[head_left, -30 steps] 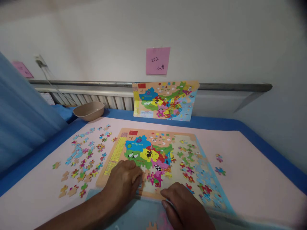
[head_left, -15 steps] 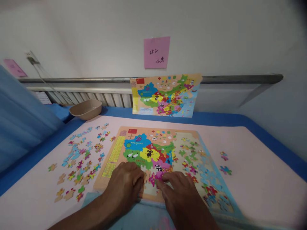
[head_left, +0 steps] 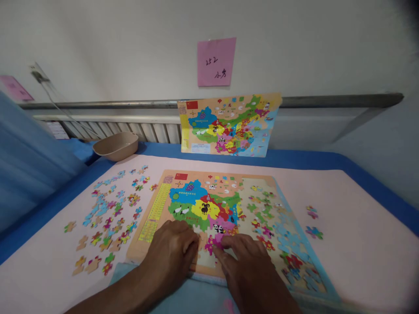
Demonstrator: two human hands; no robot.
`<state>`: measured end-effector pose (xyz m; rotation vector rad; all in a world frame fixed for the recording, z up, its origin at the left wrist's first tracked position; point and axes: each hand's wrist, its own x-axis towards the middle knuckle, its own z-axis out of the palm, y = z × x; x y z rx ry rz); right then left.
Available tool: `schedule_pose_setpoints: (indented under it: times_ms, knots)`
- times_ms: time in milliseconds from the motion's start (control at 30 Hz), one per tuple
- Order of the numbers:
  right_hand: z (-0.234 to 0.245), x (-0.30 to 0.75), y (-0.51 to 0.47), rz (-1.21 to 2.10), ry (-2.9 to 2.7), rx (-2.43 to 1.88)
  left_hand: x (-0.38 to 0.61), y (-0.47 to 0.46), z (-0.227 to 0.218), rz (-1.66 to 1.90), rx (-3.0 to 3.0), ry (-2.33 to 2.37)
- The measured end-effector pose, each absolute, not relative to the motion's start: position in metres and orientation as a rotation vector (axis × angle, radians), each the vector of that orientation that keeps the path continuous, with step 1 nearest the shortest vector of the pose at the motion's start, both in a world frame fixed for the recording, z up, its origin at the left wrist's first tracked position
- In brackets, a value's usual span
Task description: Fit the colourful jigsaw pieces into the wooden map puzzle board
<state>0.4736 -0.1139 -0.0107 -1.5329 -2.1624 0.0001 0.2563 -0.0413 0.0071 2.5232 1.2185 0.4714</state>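
Note:
A partly assembled jigsaw puzzle map (head_left: 183,210) lies in its frame on the table, its left side joined and its right side holding loose pieces (head_left: 262,213). My left hand (head_left: 173,250) rests over the lower left of the puzzle, its fingers curled closed, and whatever they hold is hidden. Bent over the lower middle, my right hand (head_left: 244,257) has its thumb and fingertips closed at a magenta puzzle piece (head_left: 209,245). That piece sits just below the panda picture, beside the bare tray bottom (head_left: 207,260).
Many loose puzzle pieces (head_left: 111,218) spread left of the board; two small groups (head_left: 314,232) lie to its right. A printed reference map (head_left: 225,126) leans against the wall rail (head_left: 327,102). A beige basin (head_left: 117,146) stands at the back left near a blue curtain (head_left: 29,161).
The view has shifted slightly, so the wall and the reference map appear higher. Both hands keep nearly the same places on the puzzle, with only slight finger movement.

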Motion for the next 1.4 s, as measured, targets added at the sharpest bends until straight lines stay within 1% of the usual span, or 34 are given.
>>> schedule_pose_setpoints:
  times_ms: [133, 267, 433, 567, 967, 1133, 1400]
  knots:
    - [-0.007, 0.473, -0.114, -0.011, -2.190, -1.560, 0.256, -0.042, 0.007, 0.520, 2.503, 1.211]
    - [-0.005, 0.474, -0.115, -0.061, -2.223, -1.534, 0.256, -0.052, 0.017, 0.653, 2.540, 1.119]
    - [-0.011, 0.481, -0.117, -0.071, -2.243, -1.448, 0.255, -0.072, 0.020, 0.879, 2.862, 0.814]
    - [-0.019, 0.485, -0.116, -0.093, -2.198, -1.333, 0.255, -0.076, 0.010, 0.988, 3.082, 0.798]
    - [-0.030, 0.491, -0.117, -0.179, -2.348, -1.365, 0.246, -0.068, -0.001, 0.808, 3.178, 0.774]
    - [-0.037, 0.488, -0.116, -0.211, -2.239, -1.332, 0.241, -0.068, -0.007, 0.745, 3.223, 0.752]
    - [-0.025, 0.484, -0.110, -0.210, -2.171, -1.291, 0.238, -0.069, -0.011, 0.714, 3.271, 0.747]
